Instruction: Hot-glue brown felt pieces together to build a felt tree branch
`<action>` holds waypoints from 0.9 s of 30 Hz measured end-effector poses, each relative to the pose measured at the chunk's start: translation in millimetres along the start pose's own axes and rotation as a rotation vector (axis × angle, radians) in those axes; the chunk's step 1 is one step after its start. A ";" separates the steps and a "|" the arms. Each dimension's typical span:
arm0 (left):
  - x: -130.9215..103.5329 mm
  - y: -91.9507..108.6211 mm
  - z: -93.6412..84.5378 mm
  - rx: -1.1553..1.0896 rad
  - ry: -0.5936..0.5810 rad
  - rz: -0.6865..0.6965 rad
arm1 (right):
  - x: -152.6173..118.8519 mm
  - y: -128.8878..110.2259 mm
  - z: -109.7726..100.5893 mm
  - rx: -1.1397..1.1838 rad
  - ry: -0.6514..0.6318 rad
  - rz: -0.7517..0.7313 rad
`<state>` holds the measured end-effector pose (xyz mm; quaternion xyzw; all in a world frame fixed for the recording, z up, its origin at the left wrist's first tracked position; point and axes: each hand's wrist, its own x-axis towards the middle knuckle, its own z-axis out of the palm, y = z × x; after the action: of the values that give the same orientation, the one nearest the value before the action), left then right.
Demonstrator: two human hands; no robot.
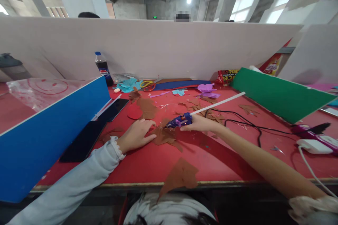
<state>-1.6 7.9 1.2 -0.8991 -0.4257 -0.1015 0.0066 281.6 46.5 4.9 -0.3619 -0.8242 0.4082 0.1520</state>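
In my right hand point(198, 123) is a dark blue hot glue gun point(182, 121), with a long white glue stick point(219, 103) standing out of its back. The gun's nozzle points left, at a layered brown felt-like piece point(166, 135) lying on the table. My left hand point(138, 133) rests at the left edge of this piece, thumb and fingers apart, their tips touching it or very close. Another cut brown sheet point(182, 174) hangs over the table's front edge. Beyond my left hand lie a brown scrap point(148, 108) and a red disc point(134, 111).
A blue board point(60, 126) and green board point(280, 93) stand at the sides. Black cable point(243, 123) runs right to a power strip point(317, 137). A cola bottle point(103, 68), scissors point(148, 85) and purple pieces point(207, 89) are at the back. A dark tablet point(84, 140) lies left.
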 end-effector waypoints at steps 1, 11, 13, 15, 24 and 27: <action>-0.1 -0.2 0.1 -0.001 -0.001 0.000 | 0.3 0.3 0.1 0.003 -0.004 -0.002; 0.3 -1.1 0.8 -0.017 0.001 0.001 | -0.1 -1.6 1.1 -0.006 0.021 0.017; 0.2 -1.1 0.7 -0.022 0.001 -0.001 | -0.2 -1.8 0.7 -0.008 0.020 0.013; 0.0 -1.1 0.4 -0.024 0.003 0.000 | -0.1 -1.7 0.0 -0.027 0.024 0.027; 0.0 -1.4 1.0 -0.016 0.010 0.011 | 0.0 -9.4 -2.5 -0.115 0.062 0.085; 0.1 -1.6 1.4 -0.032 0.010 0.004 | -1.0 -12.0 -2.6 -0.110 0.059 0.099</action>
<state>-2.5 9.1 -0.3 -0.8995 -0.4220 -0.1129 -0.0052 278.1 42.4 15.9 -0.4219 -0.8216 0.3584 0.1359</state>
